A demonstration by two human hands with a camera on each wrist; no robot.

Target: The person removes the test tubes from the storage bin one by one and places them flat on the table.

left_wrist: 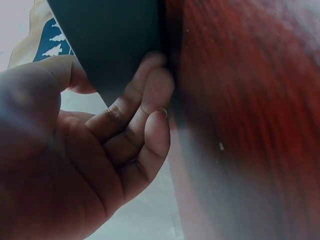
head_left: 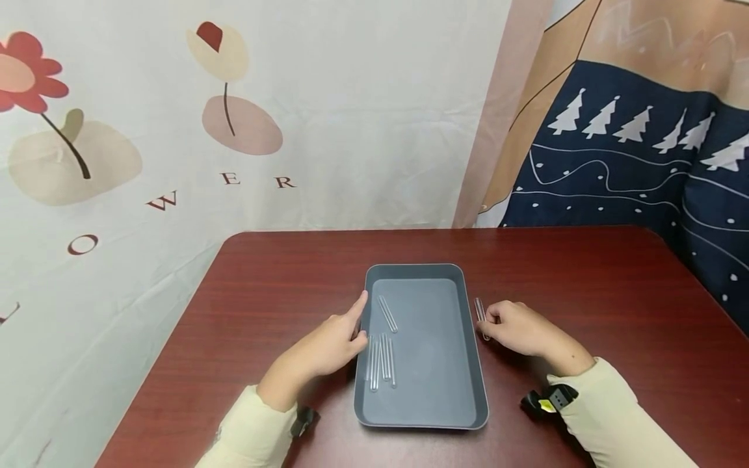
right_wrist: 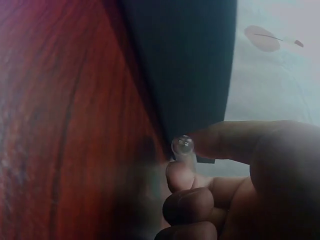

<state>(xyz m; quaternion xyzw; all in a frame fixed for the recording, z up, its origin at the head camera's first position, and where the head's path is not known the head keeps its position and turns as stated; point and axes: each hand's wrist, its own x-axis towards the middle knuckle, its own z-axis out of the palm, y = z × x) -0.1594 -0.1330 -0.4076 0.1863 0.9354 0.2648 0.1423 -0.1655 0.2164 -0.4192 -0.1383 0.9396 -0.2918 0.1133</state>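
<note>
A grey rectangular tray [head_left: 435, 364] lies on the table. My left hand [head_left: 328, 344] holds its left side, the thumb over the rim and the other fingers [left_wrist: 157, 92] against the outer wall in the left wrist view. Just outside the tray's right wall, my right hand [head_left: 523, 328] pinches a clear test tube [head_left: 479, 308] between thumb and index finger. Its rounded end [right_wrist: 184, 145] points toward the right wrist camera. Inside the tray, several similar test tubes [head_left: 383, 357] lie side by side near the left wall, with more tubes [head_left: 387, 314] slanted above them.
The reddish-brown wooden table [head_left: 281, 279] extends around the tray on all sides. Behind it hangs a pale curtain [head_left: 363, 130] with flower prints. A dark blue cloth [head_left: 603, 169] with white trees is at the right.
</note>
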